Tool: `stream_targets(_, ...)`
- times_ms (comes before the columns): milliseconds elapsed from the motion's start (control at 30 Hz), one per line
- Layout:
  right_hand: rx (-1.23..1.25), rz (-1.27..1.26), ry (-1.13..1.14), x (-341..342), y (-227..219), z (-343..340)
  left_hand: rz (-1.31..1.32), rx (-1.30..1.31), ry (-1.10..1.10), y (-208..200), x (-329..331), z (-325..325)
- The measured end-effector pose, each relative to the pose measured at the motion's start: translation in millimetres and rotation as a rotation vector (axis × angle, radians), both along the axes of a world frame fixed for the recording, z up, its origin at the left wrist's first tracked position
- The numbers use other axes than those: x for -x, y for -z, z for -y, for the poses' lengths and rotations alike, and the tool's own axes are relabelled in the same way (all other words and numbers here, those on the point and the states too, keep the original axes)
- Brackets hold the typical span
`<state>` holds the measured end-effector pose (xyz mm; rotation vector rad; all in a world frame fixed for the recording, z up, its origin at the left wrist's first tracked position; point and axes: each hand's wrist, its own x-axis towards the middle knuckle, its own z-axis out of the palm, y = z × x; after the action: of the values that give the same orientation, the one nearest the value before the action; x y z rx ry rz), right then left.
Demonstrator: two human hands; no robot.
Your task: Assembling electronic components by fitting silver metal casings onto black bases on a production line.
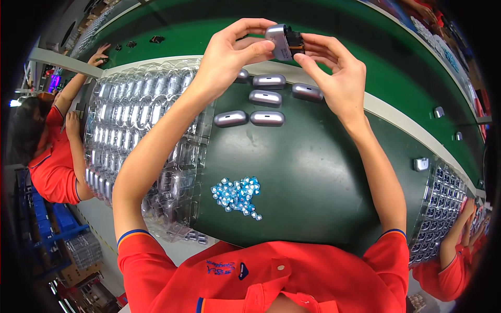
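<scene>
Apparent fitting step: at 12 o'clock, grey case (279, 44) is pinched by left hand (228, 53), black part (295, 39) by right hand (340, 74); alignment seemingly required.

A rounded grey shell (278, 41) is held on end in the fingers (324, 43), a black part (295, 39) at its right.

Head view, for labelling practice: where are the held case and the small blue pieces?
Held case (281, 44): head view, on its silver shell.
Small blue pieces (240, 194): head view, middle of the pile.
</scene>
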<state>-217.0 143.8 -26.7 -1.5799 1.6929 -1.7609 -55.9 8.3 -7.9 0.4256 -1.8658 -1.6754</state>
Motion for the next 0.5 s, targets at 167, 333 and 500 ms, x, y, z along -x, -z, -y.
stream_targets(167,-0.011,-0.053,0.039,-1.2,-2.7,-1.4,0.002,-0.018,0.001,-0.7,0.0,-3.1)
stream_targets(333,-0.045,-0.006,0.020,-0.6,0.2,-1.4,0.005,-0.029,0.005,1.0,0.9,-1.4)
stream_targets(500,-0.052,0.034,0.037,-7.0,0.7,-2.3,-0.006,-0.033,0.026,3.1,0.4,0.3)
